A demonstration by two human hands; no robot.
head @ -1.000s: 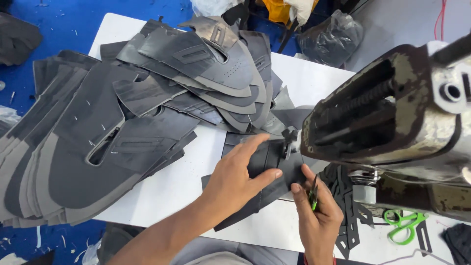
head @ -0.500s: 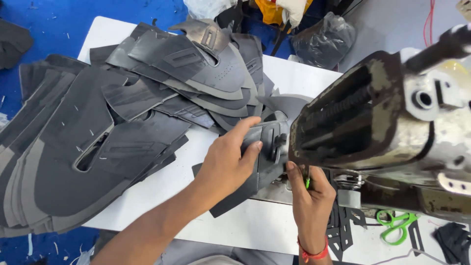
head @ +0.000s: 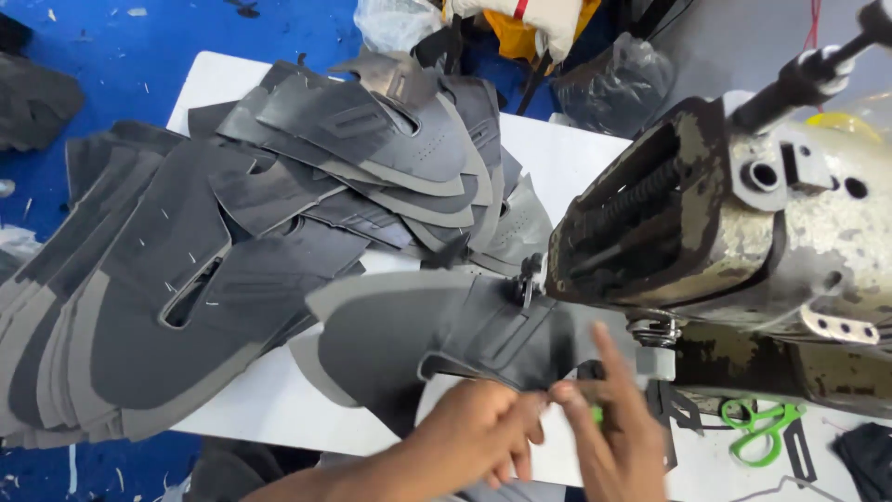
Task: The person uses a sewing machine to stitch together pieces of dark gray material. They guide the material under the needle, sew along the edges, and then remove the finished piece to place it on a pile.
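Since half a second ago, both hands have drawn back toward the near edge of the counter (head: 567,158), and the grey shoe-upper panel (head: 418,339) now lies spread open under the sewing machine head (head: 734,223) rather than bunched in the left palm. Left hand (head: 478,432) sits at the panel's near edge, its fingers (head: 520,418) curled together and apparently pinching the edge of the material; motion blur prevents a firmer finding. Right hand (head: 618,437) meets it fingertip to fingertip, index finger raised and the others loosely closed about a small green object, only partly visible between them; I cannot tell what it is. Placement of the panel appears deliberate: its far edge runs up to the needle area (head: 528,279), so the hands can hold it flat from the near side while keeping clear of the mechanism. Stacked grey cut panels (head: 186,279) fan out across the left of the counter, overlapping, within reach of the left arm. Green-handled scissors (head: 757,428) lie on the counter to the right, below the machine body. Bagged goods (head: 618,84) sit beyond the counter on the blue floor (head: 93,37).
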